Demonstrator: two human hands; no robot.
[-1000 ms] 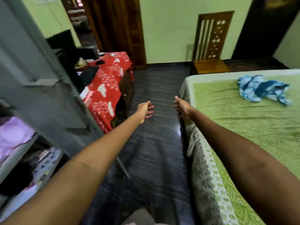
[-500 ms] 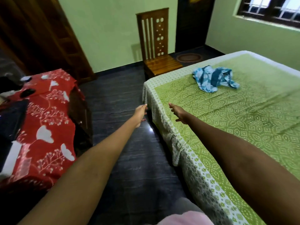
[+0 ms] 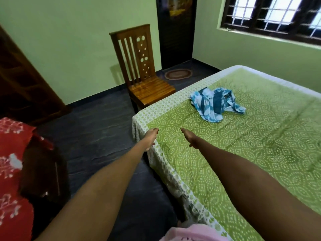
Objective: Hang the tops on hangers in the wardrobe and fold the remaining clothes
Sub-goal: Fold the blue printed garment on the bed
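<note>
Blue-and-white crumpled garment (image 3: 215,105) sits on the green bedspread (image 3: 243,153) up around 1 o'clock, well apart from both hands. Left hand (image 3: 150,138) and right hand (image 3: 190,139) reach out with straight fingers, holding nothing, over the bed's near corner.

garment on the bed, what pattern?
Crumpled garment: blue and white blotchy tie-dye-like print, clearest in the head view, lying on the green bedspread.

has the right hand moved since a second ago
Yes. The right hand was over the dark floor beside the bed's corner; now it is above the green bedspread, closer to the blue garment. It holds nothing.
</note>
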